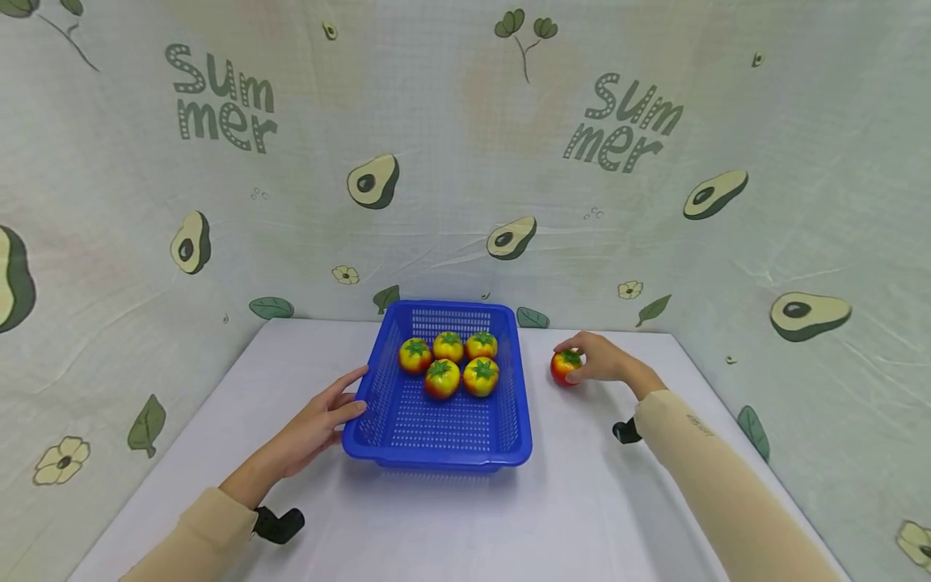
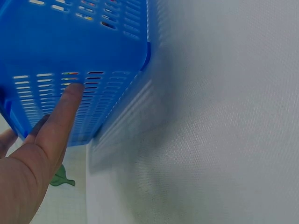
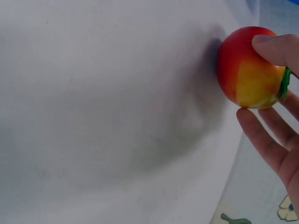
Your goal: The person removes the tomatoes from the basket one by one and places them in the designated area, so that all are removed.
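A blue plastic basket (image 1: 457,466) with slotted walls stands on the table. Inside, towards its back, sit several red-and-yellow tomatoes (image 1: 441,379) with green leafy tops. My left hand (image 1: 320,422) holds the basket's left side, thumb over the rim and fingers against the outer slotted wall (image 2: 44,95). To the right of the basket, my right hand (image 1: 600,358) grips another tomato (image 3: 250,70) between thumb and fingers. Whether that tomato touches the table I cannot tell. Its green top faces the palm.
The table (image 1: 436,533) has a white covering. Cloth printed with avocados, leaves and lettering (image 1: 436,105) hangs behind it and along both sides. A black wrist device (image 1: 279,525) shows below the left cuff, and another (image 1: 625,432) by the right cuff.
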{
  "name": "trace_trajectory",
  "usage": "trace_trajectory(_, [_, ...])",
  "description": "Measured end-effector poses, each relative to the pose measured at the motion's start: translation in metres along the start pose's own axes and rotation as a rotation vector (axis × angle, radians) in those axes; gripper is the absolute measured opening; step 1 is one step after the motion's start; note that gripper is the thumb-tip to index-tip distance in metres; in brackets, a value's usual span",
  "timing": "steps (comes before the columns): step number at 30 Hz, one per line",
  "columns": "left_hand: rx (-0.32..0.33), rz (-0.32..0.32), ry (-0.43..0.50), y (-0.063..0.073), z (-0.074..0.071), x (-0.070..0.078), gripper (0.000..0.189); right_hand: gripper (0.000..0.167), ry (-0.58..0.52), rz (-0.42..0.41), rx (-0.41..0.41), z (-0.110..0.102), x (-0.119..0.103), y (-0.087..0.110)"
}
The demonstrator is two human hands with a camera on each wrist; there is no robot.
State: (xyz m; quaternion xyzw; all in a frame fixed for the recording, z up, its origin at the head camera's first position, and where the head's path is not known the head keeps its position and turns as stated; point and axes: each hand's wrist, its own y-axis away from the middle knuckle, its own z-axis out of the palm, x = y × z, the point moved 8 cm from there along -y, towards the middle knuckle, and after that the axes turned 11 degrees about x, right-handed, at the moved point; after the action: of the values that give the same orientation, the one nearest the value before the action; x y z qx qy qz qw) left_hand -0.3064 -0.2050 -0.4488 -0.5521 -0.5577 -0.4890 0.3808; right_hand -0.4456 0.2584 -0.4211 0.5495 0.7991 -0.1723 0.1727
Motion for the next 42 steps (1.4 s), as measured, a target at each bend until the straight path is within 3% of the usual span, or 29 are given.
trace_trajectory(25, [-0.01, 0.007, -0.006, -0.001, -0.001, 0.0, 0.075, 0.055, 0.01, -0.002, -0.011, 0.005, -0.001, -0.003])
trace_trajectory(32, [-0.01, 0.007, -0.01, -0.001, -0.001, 0.0, 0.075, 0.058, -0.005, -0.003, -0.018, -0.007, -0.01, -0.001])
trace_trajectory(42, [-0.006, 0.002, -0.018, 0.0, -0.001, 0.0, 0.074, 0.06, 0.011, -0.092, 0.03, -0.041, -0.049, -0.004])
